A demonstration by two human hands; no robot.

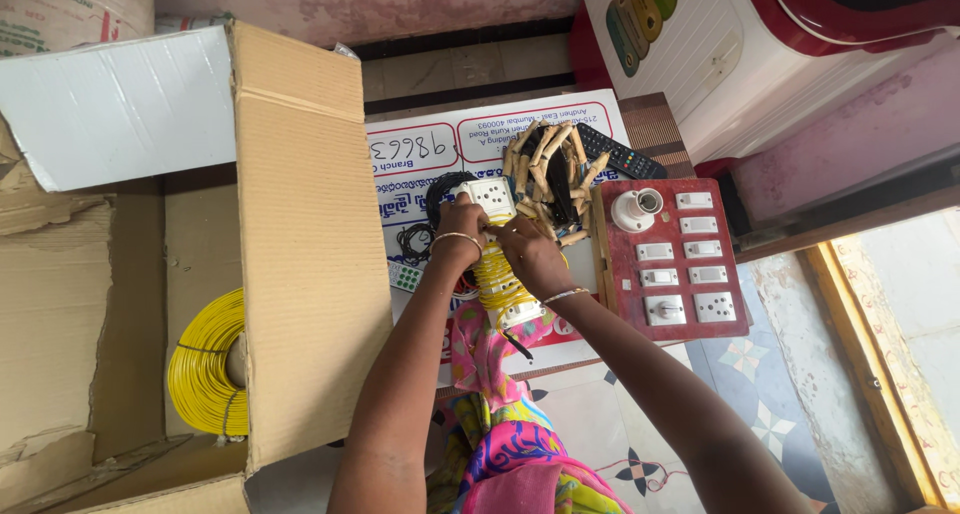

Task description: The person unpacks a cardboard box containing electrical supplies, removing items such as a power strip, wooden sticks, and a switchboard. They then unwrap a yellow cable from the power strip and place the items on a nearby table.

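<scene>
Item: white socket box (487, 196) wound with yellow wire (500, 282), held over the printed board (480, 139) that serves as your table.
Left hand (460, 224): fingers closed on the box's upper edge.
Right hand (525, 249): fingers pinched at the wire just beneath it.
Progress, as judged: the winding looks thick and nearly complete; a loose end hangs below, untucked.
Nearby: heap of tan-capped leads (552, 179), remote (620, 154), red switchboard (670, 259), yellow coil (205, 369) in carton (305, 234).

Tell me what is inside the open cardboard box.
A coil of yellow wire lies inside the cardboard box. The box's wall covers the coil's right part; anything beneath stays hidden.
</scene>
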